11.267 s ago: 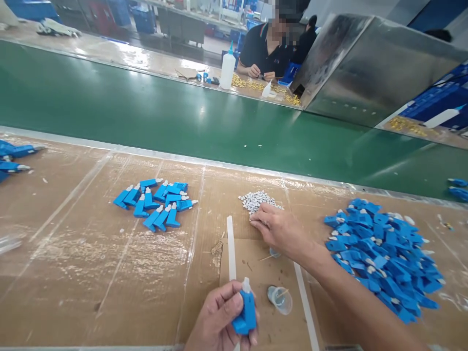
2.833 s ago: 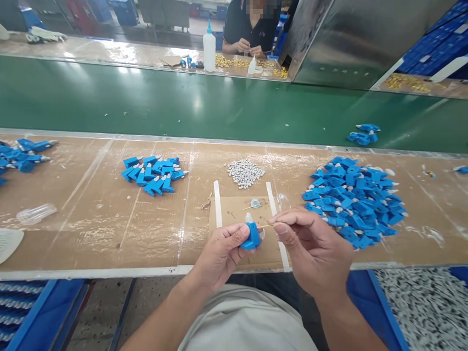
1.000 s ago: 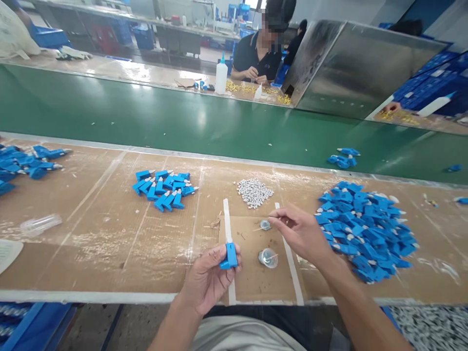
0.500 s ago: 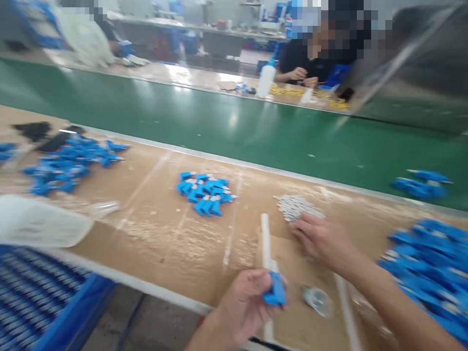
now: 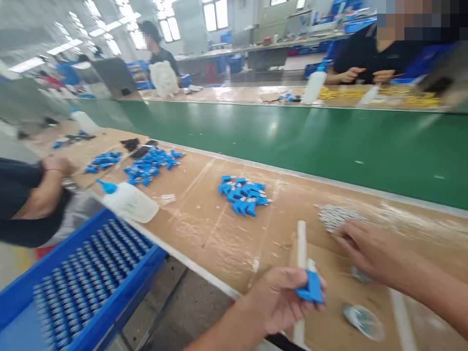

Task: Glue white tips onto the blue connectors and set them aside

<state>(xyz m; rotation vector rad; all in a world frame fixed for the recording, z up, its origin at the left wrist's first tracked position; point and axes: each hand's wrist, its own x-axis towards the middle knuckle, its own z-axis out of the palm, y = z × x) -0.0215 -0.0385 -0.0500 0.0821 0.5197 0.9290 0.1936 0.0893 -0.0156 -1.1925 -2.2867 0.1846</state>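
The left hand (image 5: pixel 280 300) pinched a blue piece (image 5: pixel 313 287) between thumb and fingers, its pale tip (image 5: pixel 311 265) pointing up and away from the wearer. That piece was held above the near part of a brown cardboard sheet (image 5: pixel 329 317), beside a white strip of tape (image 5: pixel 302 243). The right hand (image 5: pixel 369 246) reached over the sheet with its fingers bent down at the near edge of a pile of small grey bits (image 5: pixel 338 216); blur and the hand itself hid the fingertips, so whether they were pinching a bit could not be told. A clear cup (image 5: pixel 363 321) lay tipped on the sheet to the right of the held piece, and a smaller dish (image 5: pixel 360 274) showed partly beneath the right hand. Left of the grey bits, a small heap of blue pieces (image 5: pixel 243 195) rested on the table (image 5: pixel 204 229), with a larger blue heap (image 5: pixel 149 165) farther left. Near the table's edge, a white bottle (image 5: pixel 130 202) with a blue cap lay on its side. Below it, a blue crate (image 5: pixel 22 317) held rows of small parts. Beyond the table ran a green belt (image 5: pixel 292 141), and across it sat a person (image 5: pixel 383 56) with both hands raised near yellow bits (image 5: pixel 417 96).
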